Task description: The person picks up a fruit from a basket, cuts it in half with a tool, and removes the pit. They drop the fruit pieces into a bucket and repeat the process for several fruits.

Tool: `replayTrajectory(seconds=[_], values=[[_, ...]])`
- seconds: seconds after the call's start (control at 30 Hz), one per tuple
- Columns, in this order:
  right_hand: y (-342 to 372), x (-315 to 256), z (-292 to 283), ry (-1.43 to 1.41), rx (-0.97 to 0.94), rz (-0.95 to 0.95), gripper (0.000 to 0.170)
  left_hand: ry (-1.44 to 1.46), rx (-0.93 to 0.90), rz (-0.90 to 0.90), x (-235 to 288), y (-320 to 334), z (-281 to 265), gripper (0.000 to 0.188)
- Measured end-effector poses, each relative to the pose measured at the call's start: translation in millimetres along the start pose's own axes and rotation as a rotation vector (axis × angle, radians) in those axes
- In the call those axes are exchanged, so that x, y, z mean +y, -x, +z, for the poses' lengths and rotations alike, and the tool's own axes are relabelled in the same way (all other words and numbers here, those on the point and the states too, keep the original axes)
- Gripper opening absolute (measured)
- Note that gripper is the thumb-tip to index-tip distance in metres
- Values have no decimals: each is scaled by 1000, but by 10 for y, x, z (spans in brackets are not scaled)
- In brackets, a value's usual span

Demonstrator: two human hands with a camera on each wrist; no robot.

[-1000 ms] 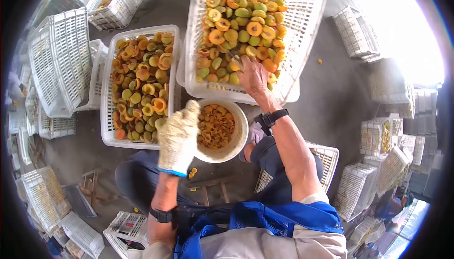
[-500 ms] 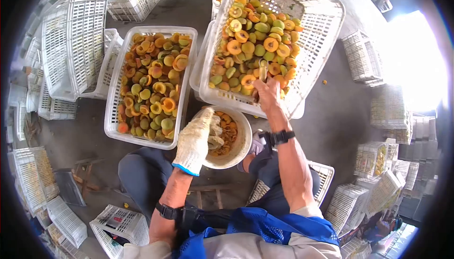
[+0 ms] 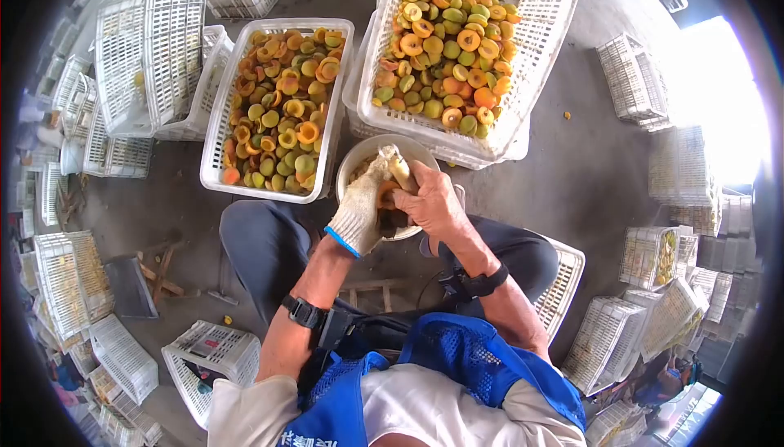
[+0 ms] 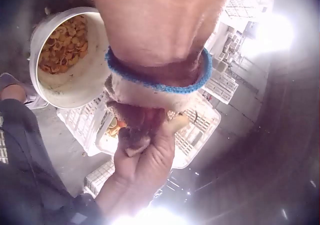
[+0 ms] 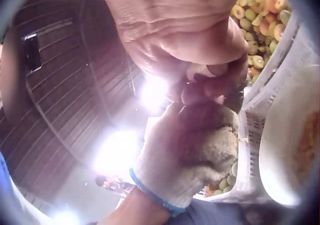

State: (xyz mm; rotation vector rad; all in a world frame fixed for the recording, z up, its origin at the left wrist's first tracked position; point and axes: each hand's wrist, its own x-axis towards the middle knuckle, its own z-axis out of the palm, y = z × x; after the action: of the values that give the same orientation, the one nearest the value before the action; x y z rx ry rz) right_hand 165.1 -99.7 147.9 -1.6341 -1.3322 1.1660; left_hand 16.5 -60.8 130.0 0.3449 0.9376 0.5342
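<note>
Above the white bucket (image 3: 345, 171), the gloved left hand (image 3: 365, 200) and bare right hand (image 3: 434, 204) meet. Curled gloved fingers hold an orange fruit piece (image 3: 387, 195), mostly covered by the hands. The right hand grips a pale tool (image 3: 401, 171) whose far end is hard to make out. In the left wrist view, the right hand's fingers press close against the glove (image 4: 150, 92). The right wrist view has the right hand (image 5: 185, 32) curled round a pale handle (image 5: 206, 71), touching the glove (image 5: 182, 150). Orange pieces (image 4: 64, 44) lie in the bucket.
Two white crates of halved fruit stand beyond the bucket, one at left (image 3: 214, 149) and a tilted one at right (image 3: 549, 39). Stacked crates (image 3: 151, 55) line the left side, others (image 3: 633, 84) the right. A wooden stool frame (image 3: 161, 271) lies on the floor.
The right hand has left the fruit in the right crate and come back to the left hand over the bucket. The left hand, lowered to the bucket earlier, now meets it.
</note>
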Motion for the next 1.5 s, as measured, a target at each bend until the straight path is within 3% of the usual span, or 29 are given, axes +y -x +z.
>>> replayTrajectory(seconds=[0.03,0.1,0.17,0.23,0.27,0.37,0.43,0.6,0.77,0.87,0.9,0.97,1.0,1.03,1.1,1.13,1.2,1.23,1.27,1.3,1.33,1.37,1.43,1.47,1.5], values=[[26,42,31,-3,4,-3,30,-6,-1,1,-35,2,-8,52],[66,13,75,309,206,-271,30,138,29,56,-25,42,12,48],[201,-44,43,373,211,-211,30,188,85,62,-44,3,-70,47],[345,-56,33,446,115,-57,28,193,-114,105,-127,-111,-352,47],[399,20,68,519,67,-66,24,200,53,85,-51,-46,-203,49],[510,78,228,634,66,-116,22,139,142,144,-77,-33,-146,51],[511,130,291,658,45,-121,20,113,117,180,-153,-115,-230,53],[465,125,419,834,68,-123,18,112,294,242,-133,-143,-99,53],[444,43,322,939,-30,-144,19,-3,326,202,-214,-347,-355,54],[459,58,225,965,-102,-190,18,-868,258,704,-356,-465,-597,49],[461,86,191,961,-101,-183,18,-872,254,698,-297,-390,-537,49],[480,157,135,714,-188,-131,17,-1101,146,514,-130,-178,-420,50],[451,246,157,601,-101,-247,15,-848,174,251,-4,-89,-266,55],[463,299,113,593,-103,-243,15,-852,178,244,13,-25,-214,55],[406,11,-54,-244,-444,351,17,-918,151,402,13,59,-156,56],[418,89,-40,-404,-453,403,18,-922,151,403,-16,64,-171,56],[399,264,0,-532,-486,408,18,-1026,94,767,-104,9,-245,55],[391,366,25,-658,-519,418,18,-1032,91,765,-148,-50,-280,55],[368,484,71,-665,-515,419,18,-1023,133,796,-206,-112,-312,49],[331,598,140,-441,-443,268,18,-1013,173,825,-230,-138,-307,45],[315,691,200,-216,-369,120,19,-414,186,174,-123,-243,-341,56],[313,738,235,-219,-368,121,19,-416,186,172,-115,-312,-372,56],[327,807,272,198,-139,-64,27,-547,279,251,-140,-472,-406,48],[347,705,233,208,-123,0,26,-358,280,376,-129,-449,-214,48],[356,617,192,214,-119,-2,26,-355,274,379,-64,-473,-150,48]])
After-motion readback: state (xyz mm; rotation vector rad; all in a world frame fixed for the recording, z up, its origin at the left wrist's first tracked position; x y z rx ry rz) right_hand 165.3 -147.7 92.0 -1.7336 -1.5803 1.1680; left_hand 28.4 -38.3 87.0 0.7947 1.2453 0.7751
